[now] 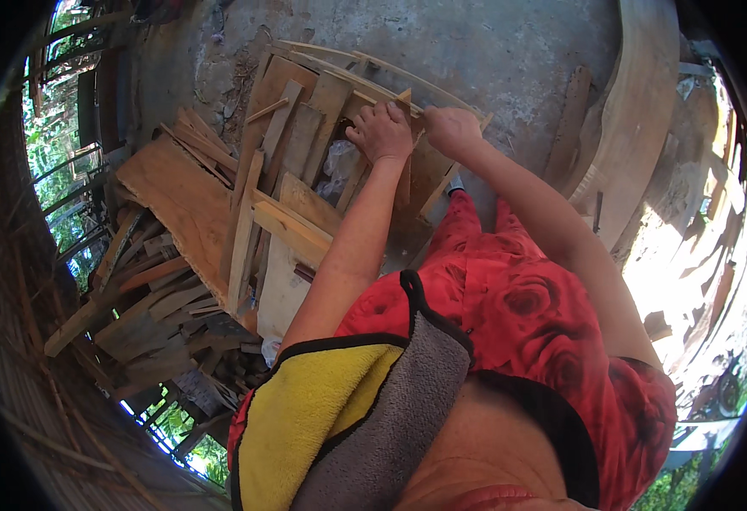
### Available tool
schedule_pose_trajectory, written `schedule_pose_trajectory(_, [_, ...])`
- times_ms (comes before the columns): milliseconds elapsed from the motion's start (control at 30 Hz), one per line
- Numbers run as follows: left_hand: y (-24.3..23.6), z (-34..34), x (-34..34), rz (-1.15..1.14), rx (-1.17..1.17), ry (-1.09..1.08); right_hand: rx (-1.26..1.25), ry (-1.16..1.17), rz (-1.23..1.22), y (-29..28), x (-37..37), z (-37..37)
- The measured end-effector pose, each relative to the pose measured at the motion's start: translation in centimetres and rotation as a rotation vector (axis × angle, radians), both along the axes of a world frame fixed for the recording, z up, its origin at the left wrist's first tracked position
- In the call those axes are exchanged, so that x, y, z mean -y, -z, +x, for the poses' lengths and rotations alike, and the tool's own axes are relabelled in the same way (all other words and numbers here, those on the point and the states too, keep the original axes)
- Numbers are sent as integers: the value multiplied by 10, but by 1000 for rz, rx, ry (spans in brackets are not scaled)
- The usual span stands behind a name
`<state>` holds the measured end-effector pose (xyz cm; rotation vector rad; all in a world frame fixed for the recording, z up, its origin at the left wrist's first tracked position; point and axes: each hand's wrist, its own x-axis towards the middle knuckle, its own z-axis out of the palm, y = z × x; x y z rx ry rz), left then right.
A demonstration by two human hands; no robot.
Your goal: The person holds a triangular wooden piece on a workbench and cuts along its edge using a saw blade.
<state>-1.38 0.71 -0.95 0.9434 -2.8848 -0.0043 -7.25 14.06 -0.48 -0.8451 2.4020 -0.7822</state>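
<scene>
In the head view, an open wooden frame point(419, 83), crate-like with raised thin edges, stands in the upper middle of the picture; its bottom cannot be made out. Inside it, toward its left, lie several flat boards point(304, 140), side by side and slanting, and a crumpled clear plastic bag point(337, 166) sits between them and the left wrist; whether the bag holds anything cannot be told. The left hand point(382, 130), fingers curled, is over the frame's upper middle, and a narrow brown wood piece point(404, 180) runs down just right of its wrist. The right hand point(450, 129) is closed at the frame's upper right edge; what either hand grips cannot be told. A large brown plank point(178, 204) lies left of centre, above a scrap pile point(160, 315) at lower left.
</scene>
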Motion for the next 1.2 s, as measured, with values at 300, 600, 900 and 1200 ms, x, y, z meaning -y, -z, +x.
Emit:
schedule_pose_trajectory(300, [-1, 6, 4, -1, 33, -47, 62, 22, 105, 6, -102, 54])
schedule_pose_trajectory(600, [-1, 3, 2, -61, 0, 2, 17, 1, 28, -5, -26, 12])
schedule_pose_trajectory(900, [0, 4, 6, 0, 21, -46, 37, 29, 46, -7, -76, 36])
schedule_pose_trajectory(1200, [-3, 4, 2, 2, 50, -39, 130, 106, 275, 20, -267, 87])
